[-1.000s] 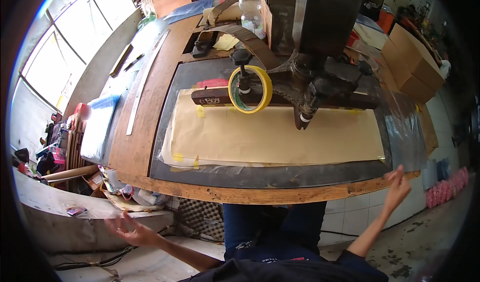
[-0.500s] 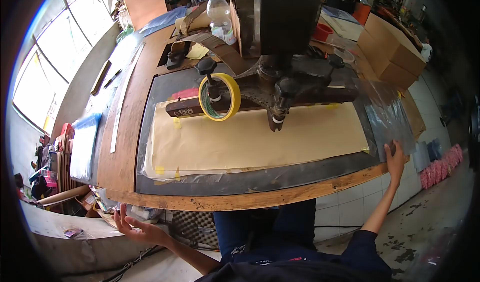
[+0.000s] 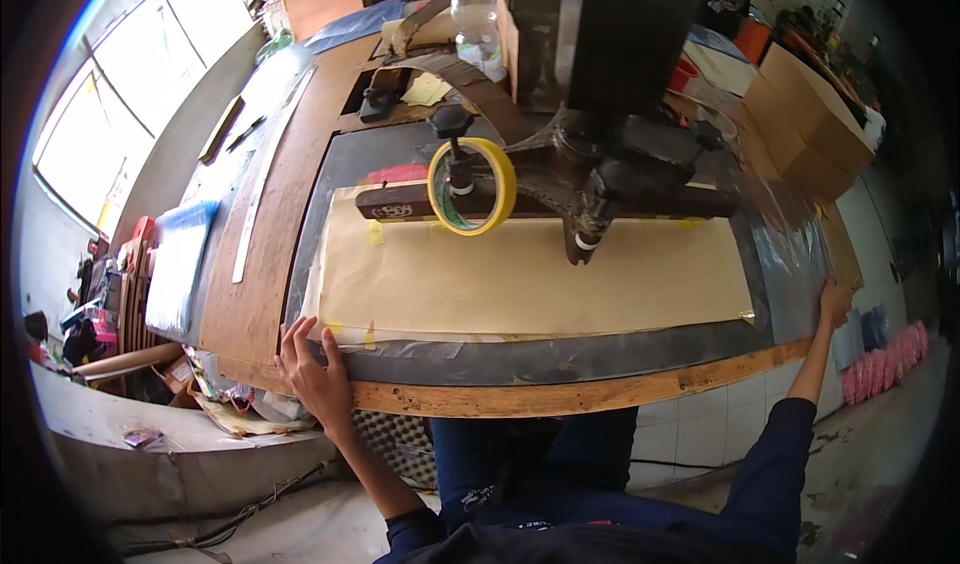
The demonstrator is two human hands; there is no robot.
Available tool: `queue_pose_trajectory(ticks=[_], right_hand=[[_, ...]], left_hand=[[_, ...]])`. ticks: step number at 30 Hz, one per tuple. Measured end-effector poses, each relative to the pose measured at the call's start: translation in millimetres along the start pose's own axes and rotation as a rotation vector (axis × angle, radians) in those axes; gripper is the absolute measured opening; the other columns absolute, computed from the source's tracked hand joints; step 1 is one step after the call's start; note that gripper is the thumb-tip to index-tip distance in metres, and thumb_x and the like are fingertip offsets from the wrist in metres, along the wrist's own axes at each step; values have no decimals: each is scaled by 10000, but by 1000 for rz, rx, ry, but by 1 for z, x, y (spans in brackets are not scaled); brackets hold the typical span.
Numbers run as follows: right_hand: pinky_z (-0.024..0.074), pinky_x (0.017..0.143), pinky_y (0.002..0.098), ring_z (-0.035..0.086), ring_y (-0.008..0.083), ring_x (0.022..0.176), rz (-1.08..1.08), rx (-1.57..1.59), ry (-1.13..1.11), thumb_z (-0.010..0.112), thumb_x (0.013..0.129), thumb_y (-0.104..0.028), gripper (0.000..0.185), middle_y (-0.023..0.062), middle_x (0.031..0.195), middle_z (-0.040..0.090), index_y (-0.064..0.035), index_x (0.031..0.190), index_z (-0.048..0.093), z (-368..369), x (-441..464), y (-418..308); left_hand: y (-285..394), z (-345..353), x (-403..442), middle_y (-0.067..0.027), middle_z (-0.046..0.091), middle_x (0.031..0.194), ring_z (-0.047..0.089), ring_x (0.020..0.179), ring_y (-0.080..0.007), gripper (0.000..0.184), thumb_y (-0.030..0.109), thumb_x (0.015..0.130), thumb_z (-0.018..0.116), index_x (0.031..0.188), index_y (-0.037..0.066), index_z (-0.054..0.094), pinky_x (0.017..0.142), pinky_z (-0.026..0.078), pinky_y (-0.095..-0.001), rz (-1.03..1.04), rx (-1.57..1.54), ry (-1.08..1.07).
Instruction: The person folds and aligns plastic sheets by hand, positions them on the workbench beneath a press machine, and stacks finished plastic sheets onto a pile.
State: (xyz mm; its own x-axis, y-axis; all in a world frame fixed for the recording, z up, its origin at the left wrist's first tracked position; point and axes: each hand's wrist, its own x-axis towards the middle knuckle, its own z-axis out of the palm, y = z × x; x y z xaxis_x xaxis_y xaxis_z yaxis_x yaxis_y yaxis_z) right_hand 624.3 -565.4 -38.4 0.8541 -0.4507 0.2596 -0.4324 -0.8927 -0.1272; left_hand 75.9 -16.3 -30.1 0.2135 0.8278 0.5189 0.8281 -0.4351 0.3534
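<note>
My left hand (image 3: 316, 369) rests at the front left of the dark board (image 3: 420, 361), fingers spread and nothing held, beside the cream paper sheet (image 3: 530, 279). At the right edge of the table my right hand (image 3: 834, 304) is at the clear plastic sheets (image 3: 787, 264); its fingers are bent, and what they grip is too small to make out. A dark metal bar (image 3: 660, 201) of the machine lies across the paper. From a knob (image 3: 451, 122) on that machine hangs a yellow tape roll (image 3: 506, 189).
A long white ruler (image 3: 262, 199) lies on the wooden tabletop (image 3: 250, 274) at left, near stacked plastic film (image 3: 182, 274). Behind stand a bottle (image 3: 475, 24) and the machine's column (image 3: 620, 44). A cardboard box (image 3: 810, 114) is at right, pink bundles (image 3: 885, 364) below.
My left hand has risen from below the table to its front left edge. My right hand has moved outward to the right edge by the plastic. The camera view has shifted.
</note>
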Motion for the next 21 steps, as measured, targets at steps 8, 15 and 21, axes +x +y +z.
queue_pose_trajectory(ticks=[8, 15, 21], right_hand=[[358, 946, 531, 484, 363, 1152, 40, 30, 96, 439, 865, -513, 615, 182, 1242, 514, -9, 1214, 491, 17, 10, 10], [366, 934, 535, 490, 350, 1140, -56, -107, 148, 429, 898, -420, 507, 162, 1224, 523, -10, 1182, 520, 9, -1, 6], [342, 939, 558, 433, 336, 1196, -134, -281, 290, 497, 875, -399, 490, 119, 1229, 522, -29, 1195, 522, 4, -4, 1]], left_hand=[[-2, 0, 0, -67, 579, 1152, 508, 1124, -267, 239, 239, 863, 549, 1042, 89, 599, 1009, 302, -446, -51, -82, -31], [0, -1, 0, -66, 589, 1143, 520, 1114, -270, 236, 250, 867, 541, 1029, 91, 605, 1011, 303, -448, -59, -100, -23], [-2, 0, -1, -72, 596, 1133, 521, 1115, -270, 231, 245, 863, 542, 1013, 83, 610, 1003, 316, -432, -44, -119, -6]])
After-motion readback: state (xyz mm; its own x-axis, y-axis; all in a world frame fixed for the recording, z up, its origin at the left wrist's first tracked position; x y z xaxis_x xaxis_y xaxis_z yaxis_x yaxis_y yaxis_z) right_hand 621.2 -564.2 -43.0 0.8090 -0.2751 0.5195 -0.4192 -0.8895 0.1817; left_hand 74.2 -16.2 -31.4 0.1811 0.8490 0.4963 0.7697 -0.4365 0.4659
